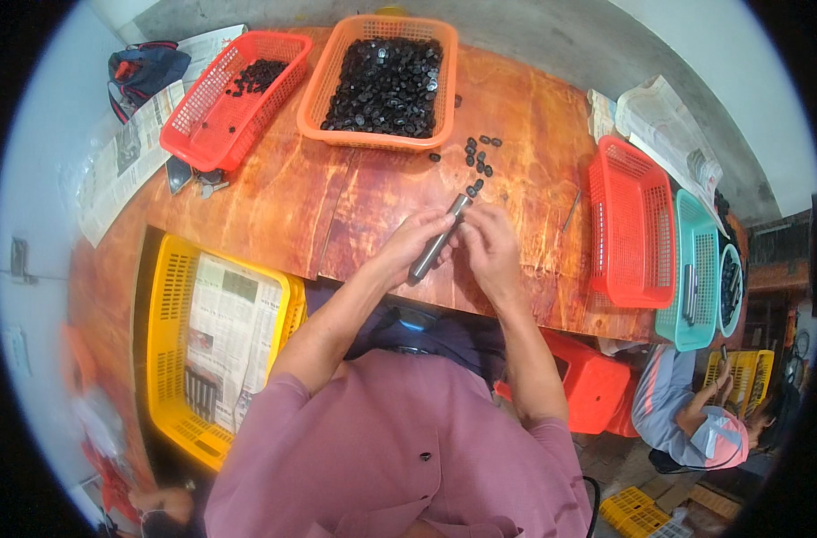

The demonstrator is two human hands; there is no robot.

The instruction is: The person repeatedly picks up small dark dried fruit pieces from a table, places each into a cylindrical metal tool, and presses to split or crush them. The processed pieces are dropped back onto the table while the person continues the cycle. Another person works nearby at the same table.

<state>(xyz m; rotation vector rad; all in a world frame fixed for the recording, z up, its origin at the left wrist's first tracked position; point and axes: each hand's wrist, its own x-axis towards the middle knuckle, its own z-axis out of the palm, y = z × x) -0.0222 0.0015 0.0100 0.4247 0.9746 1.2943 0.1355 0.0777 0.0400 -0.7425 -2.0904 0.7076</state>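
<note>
While the left hand (412,240) is wrapped round a dark tube (439,240), the right hand (490,244) bends its fingers close against the tube's far half; whether those fingers also grip it, I cannot tell. Held over the near edge of the table (363,211), the tube slants, its far end to the right and its near end toward the person's shirt (408,430).

Just beyond the far end, small black pieces (478,159) lie loose in a short trail. Farther out and slightly left of the grip, an orange basket (372,138) is heaped with similar pieces; left of that, a red basket (175,142) holds fewer, mostly at its far end. Right of the grip lies a thin rod (571,210), then a second red basket (637,229) and a green basket (692,235) with another metal tube (690,293) inside. Left of the grip and nearer the person, a yellow crate (170,327) is lined with newspaper (231,314). Well apart, to the lower right, sits a co-worker (695,417).
</note>
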